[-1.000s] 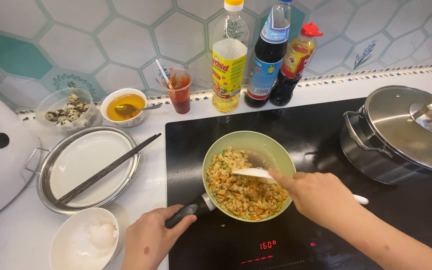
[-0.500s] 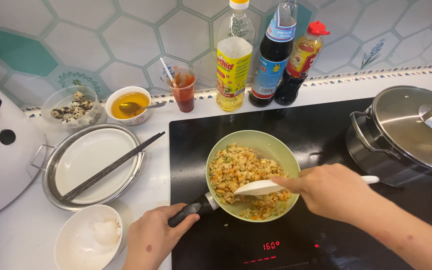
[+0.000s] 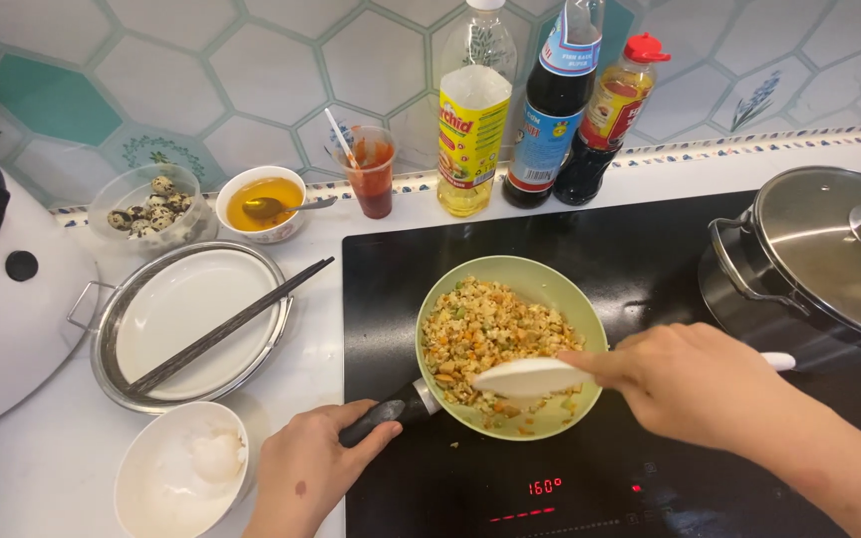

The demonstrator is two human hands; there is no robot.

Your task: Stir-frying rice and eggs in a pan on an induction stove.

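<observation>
A light green frying pan [image 3: 550, 284] holding fried rice with bits of vegetable [image 3: 490, 334] sits on the black induction hob [image 3: 650, 259]. My left hand [image 3: 306, 473] grips the pan's black handle [image 3: 386, 418] at its near left. My right hand [image 3: 700, 384] holds a white spatula [image 3: 530, 377] whose blade lies flat over the rice at the pan's near side.
A lidded steel pot [image 3: 819, 259] stands at the right of the hob. Bottles of oil and sauce [image 3: 550, 110] line the tiled wall. At the left are a white plate in a steel tray with dark chopsticks [image 3: 221, 329], several bowls [image 3: 181, 478], and a white cooker [image 3: 2, 299].
The spatula blade has swept from the far side of the rice toward the near edge of the pan. My left hand keeps its hold on the handle.
</observation>
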